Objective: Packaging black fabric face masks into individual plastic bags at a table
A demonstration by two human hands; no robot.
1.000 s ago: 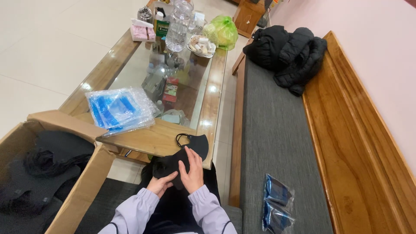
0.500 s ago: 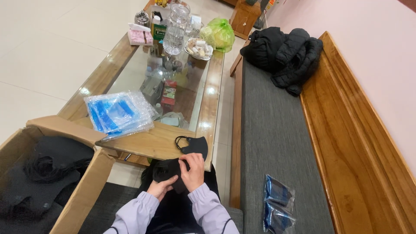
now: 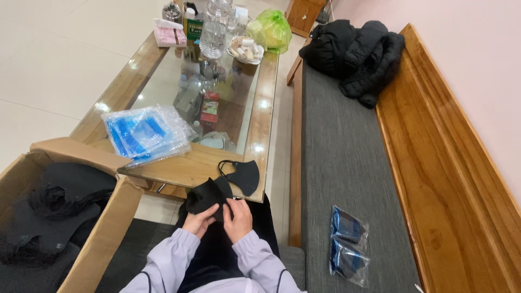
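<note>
Both hands meet over the lap at the near edge of the table (image 3: 179, 168), working one black face mask (image 3: 205, 196) between them. The left hand (image 3: 198, 221) has its grip closed on the mask's lower edge, and the right hand (image 3: 237, 218) pinches it from the right side. Held this way the cloth is kept off the lap and spread a little, probably so it can be folded or straightened. The mask looks soft and limp, matte black, bunched into a rough fold; whether its ear loops hang free I cannot tell.

A second black mask (image 3: 245, 176) lies flat on the wooden corner of the table just beyond the hands, its thin loop curling out to the left, close enough to pick up easily. Further left on the table sits a loose stack of clear plastic bags with blue print (image 3: 145, 133), within the left arm's reach. An open cardboard box (image 3: 95, 239) stands at the near left, filled with more dark cloth pieces.

On the grey bench cushion (image 3: 342, 163) to the right lie two small filled packets (image 3: 347, 244), set apart from the loose masks. A black jacket (image 3: 355, 51) is heaped at the far end.
</note>
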